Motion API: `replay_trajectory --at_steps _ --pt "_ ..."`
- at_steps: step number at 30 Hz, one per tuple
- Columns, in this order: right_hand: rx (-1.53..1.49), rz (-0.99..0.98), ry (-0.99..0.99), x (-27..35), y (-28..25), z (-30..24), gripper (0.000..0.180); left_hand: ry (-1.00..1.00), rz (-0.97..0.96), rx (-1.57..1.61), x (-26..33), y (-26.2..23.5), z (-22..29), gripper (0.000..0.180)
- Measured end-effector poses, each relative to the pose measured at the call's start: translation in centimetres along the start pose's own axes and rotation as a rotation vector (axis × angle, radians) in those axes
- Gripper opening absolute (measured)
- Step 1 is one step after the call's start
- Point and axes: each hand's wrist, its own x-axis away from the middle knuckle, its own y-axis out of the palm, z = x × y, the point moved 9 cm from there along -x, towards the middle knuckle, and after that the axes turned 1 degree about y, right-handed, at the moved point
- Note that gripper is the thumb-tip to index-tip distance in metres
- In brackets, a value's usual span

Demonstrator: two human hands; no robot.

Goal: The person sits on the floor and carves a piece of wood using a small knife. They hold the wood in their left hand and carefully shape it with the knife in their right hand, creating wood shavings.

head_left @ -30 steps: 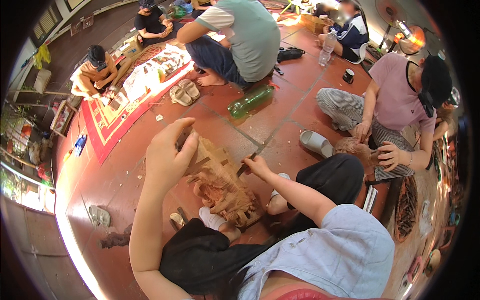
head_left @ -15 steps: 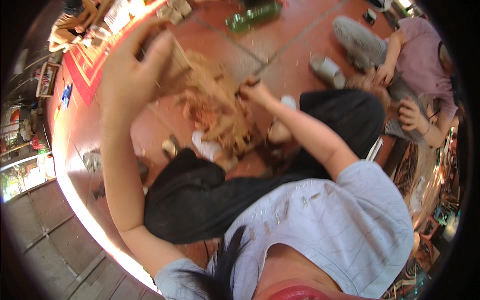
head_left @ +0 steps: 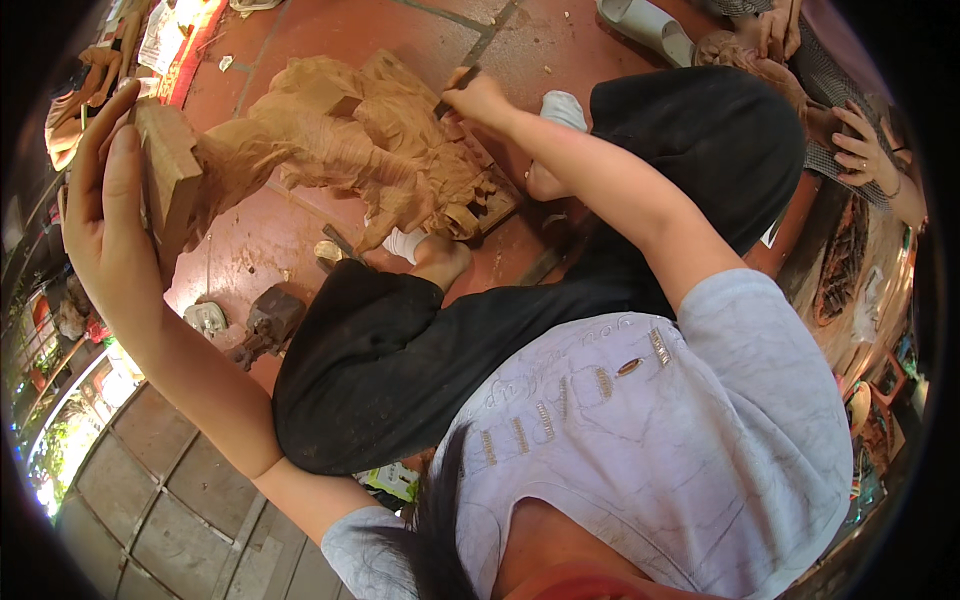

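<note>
A large, light-brown wood carving (head_left: pixel 340 140) with deep folds and curls lies tilted across the floor in front of me. Its squared block base (head_left: pixel 170 170) is at the left. My left hand (head_left: pixel 110 210) grips that base, palm and long fingers against its outer face. At the carving's far right part, my right hand (head_left: pixel 482 103) is closed around a short dark tool (head_left: pixel 458 90). The tool's exact kind is hard to make out, and its tip is close to the wood. My foot (head_left: pixel 440 262) is beside the carving's lower edge.
Red floor tiles (head_left: pixel 330 25) carry scattered chips. Near my left knee are a dark block-like object (head_left: pixel 275 315) and a pale slotted piece (head_left: pixel 205 318). A grey slipper (head_left: pixel 648 30) lies far right, near another person's hands (head_left: pixel 865 150) around a brown carving (head_left: pixel 750 65).
My left hand has moved left and down with the base, and the carving now lies more sideways. The view has shifted, so the green bottle is out of sight. My right hand keeps the dark tool.
</note>
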Motion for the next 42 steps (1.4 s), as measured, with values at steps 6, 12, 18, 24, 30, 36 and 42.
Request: replay_trajectory --at_steps 6,12,18,24,30,36,42 --pt "0.085 0.158 -0.403 2.9 -0.6 -7.0 0.023 -0.037 0.047 -0.127 0.0 -0.6 0.5 0.030" --pt "0.063 0.072 -0.115 0.6 0.3 -0.4 0.013 -0.055 0.033 0.012 1.6 -2.1 1.7 0.030" --pt "0.043 0.093 -0.180 1.3 1.4 -3.1 0.011 -0.019 0.023 -0.017 0.7 -1.3 2.3 0.033" --pt "-0.146 -0.007 -0.032 0.0 0.1 -0.7 0.007 -0.020 0.033 0.004 0.8 -1.7 2.1 0.033" --pt "0.187 0.086 -0.169 0.9 1.8 -3.1 0.010 0.001 -0.019 -0.033 0.6 -1.7 2.5 0.033" --pt "-0.198 -0.070 0.003 1.7 1.9 -3.9 0.008 -0.018 -0.012 -0.043 1.0 -2.3 2.3 0.034" --pt "-0.134 -0.011 0.134 -1.2 0.4 0.2 0.007 0.021 0.014 -0.063 0.7 -2.3 2.3 0.034"
